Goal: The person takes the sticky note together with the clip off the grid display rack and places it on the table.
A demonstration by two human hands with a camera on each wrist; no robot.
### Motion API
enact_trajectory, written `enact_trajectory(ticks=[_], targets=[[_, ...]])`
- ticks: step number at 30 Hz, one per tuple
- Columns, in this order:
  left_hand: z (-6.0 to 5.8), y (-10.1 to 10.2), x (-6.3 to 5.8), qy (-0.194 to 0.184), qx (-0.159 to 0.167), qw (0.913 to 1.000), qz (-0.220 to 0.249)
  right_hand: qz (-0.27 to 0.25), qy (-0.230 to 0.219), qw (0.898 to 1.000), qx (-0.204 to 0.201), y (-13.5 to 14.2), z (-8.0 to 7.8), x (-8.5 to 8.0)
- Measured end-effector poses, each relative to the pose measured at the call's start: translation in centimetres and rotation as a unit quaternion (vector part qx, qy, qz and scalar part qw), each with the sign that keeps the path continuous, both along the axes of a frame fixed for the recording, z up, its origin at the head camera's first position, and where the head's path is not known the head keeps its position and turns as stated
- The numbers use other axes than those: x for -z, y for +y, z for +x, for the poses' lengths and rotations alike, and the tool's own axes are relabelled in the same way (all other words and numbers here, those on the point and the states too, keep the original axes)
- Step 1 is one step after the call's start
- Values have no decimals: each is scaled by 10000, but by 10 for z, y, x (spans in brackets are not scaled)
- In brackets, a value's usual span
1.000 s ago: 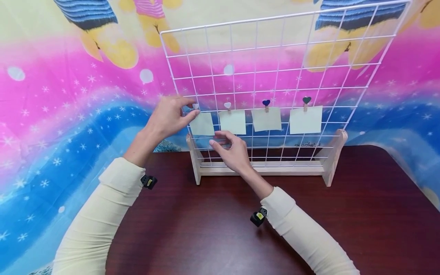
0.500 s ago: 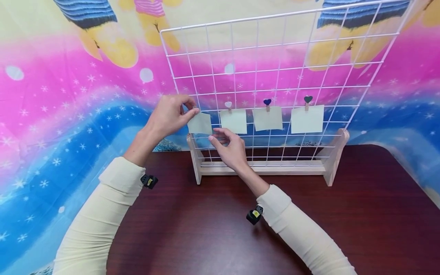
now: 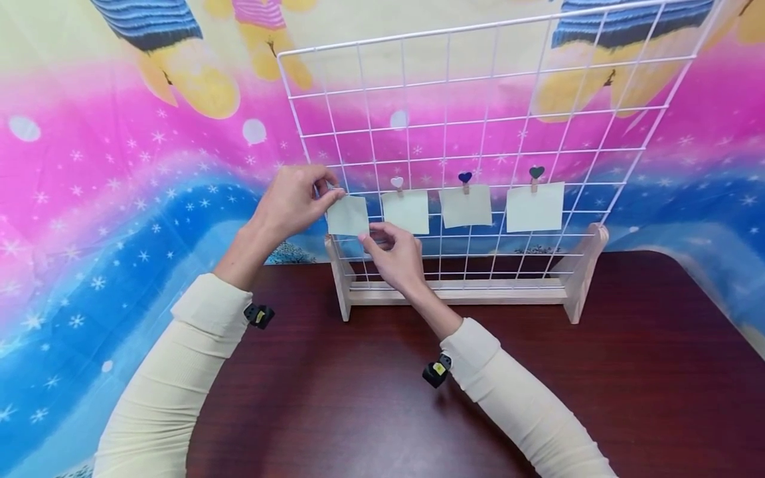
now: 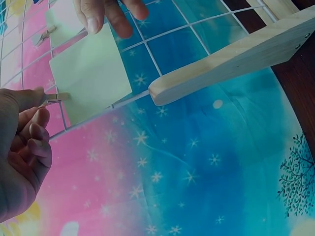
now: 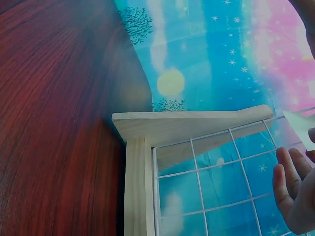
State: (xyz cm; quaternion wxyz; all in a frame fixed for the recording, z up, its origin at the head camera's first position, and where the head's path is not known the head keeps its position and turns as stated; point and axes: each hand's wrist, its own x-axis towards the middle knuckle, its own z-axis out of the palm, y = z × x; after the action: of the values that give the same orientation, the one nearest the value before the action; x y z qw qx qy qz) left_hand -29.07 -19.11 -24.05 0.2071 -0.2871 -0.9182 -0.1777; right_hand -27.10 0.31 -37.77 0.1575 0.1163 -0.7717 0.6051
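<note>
My left hand [image 3: 295, 200] pinches a small wooden clothespin [image 4: 58, 97] between thumb and fingers at the top edge of the leftmost pale paper note [image 3: 348, 216]. In the head view the fingers hide this clothespin. That note hangs against a white wire grid [image 3: 425, 143]. My right hand [image 3: 399, 259] holds the note's lower right corner between thumb and index finger; its other fingers [image 5: 290, 167] are spread beside the wires. Just right of it hangs a second note [image 3: 406, 211] under a white heart clothespin [image 3: 397, 182].
Farther right, a note [image 3: 467, 206] hangs from a blue heart clothespin [image 3: 465, 178] and another [image 3: 534, 207] from a green one [image 3: 536, 172]. Wooden feet [image 3: 584, 275] support the grid on a dark red-brown table [image 3: 335, 398]. A colourful printed cloth [image 3: 179, 153] hangs behind.
The white heart at my left fingers has gone out of sight behind them, and the leftmost note has shifted slightly left. My right hand has moved left onto the note's lower corner.
</note>
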Motion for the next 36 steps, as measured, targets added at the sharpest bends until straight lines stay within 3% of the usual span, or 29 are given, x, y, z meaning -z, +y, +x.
enact_trajectory(ticks=[9,20,36], targets=[[0,-3,1,24,-70,10000,-4,-408,137,9990,-113,-5,-3,1],[-1,-5,2,138,-31,9999,26,-637,-4,9978,-177,-8,-3,-3],[-4,-4,9,955,-270,9950,-88,-661,-238,9970,-317,-5,-2,-6]])
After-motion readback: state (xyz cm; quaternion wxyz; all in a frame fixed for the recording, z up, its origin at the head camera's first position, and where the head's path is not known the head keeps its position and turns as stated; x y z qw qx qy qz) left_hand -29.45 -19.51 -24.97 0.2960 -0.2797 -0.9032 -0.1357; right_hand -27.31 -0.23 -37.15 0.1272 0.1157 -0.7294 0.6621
